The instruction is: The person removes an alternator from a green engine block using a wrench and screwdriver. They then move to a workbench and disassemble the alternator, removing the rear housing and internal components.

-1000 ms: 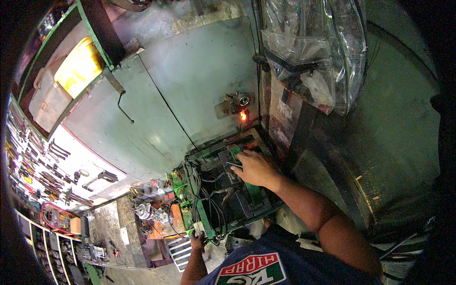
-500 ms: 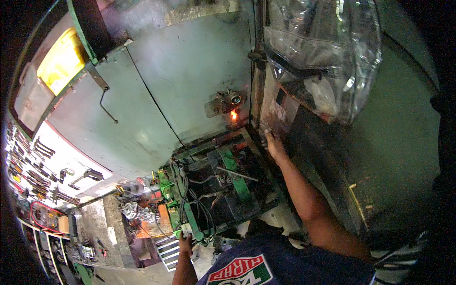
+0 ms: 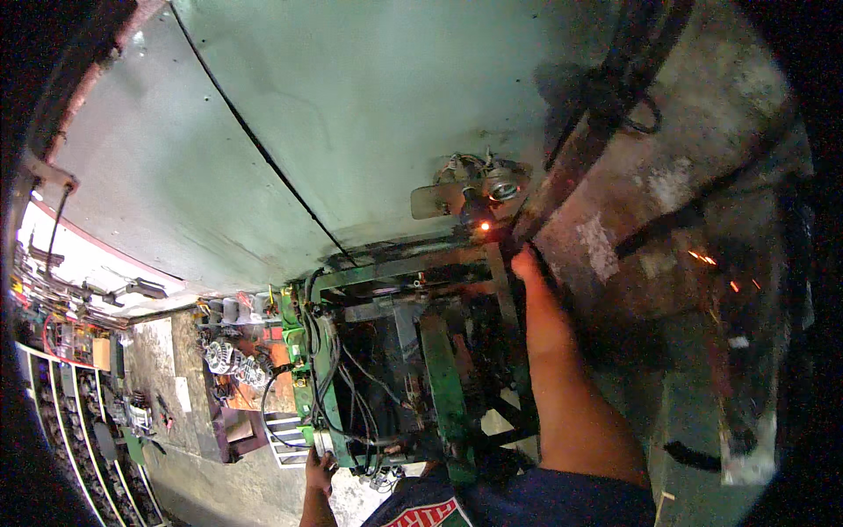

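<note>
Two hands, both grips can't tell: right hand now off green bar, right of center; left hand by metal frame, lower left-center.

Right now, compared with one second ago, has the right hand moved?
Yes: judged against the metal frame, the right hand has moved rightward and farther forward, from above the green bar to beside the frame's far right corner.
</note>
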Motion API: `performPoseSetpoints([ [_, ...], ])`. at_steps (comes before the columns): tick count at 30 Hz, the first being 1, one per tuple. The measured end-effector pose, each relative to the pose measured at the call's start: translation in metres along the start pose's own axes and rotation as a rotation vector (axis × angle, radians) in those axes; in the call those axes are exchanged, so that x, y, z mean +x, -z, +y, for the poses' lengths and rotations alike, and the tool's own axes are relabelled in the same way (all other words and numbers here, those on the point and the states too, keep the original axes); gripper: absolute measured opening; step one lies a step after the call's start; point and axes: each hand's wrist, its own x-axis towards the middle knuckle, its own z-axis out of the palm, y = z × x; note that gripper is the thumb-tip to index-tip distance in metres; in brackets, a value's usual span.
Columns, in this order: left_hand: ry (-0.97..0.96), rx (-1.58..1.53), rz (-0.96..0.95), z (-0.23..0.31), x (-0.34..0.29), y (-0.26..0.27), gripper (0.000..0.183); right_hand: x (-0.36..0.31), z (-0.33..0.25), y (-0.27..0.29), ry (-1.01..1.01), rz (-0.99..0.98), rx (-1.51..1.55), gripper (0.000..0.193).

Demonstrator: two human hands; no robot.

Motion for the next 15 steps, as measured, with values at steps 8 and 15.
performPoseSetpoints([
  [8,-0.017,0.017,-0.021,-0.004,-0.003,0.005,0.073,0.024,0.034,-0.033,-0.114,-0.204,-0.274,0.061],
  [15,0.009,-0.053,0.006,-0.009,-0.004,0.008,0.078,-0.151,-0.057,0.04,-0.142,0.1,0.077,0.077],
])
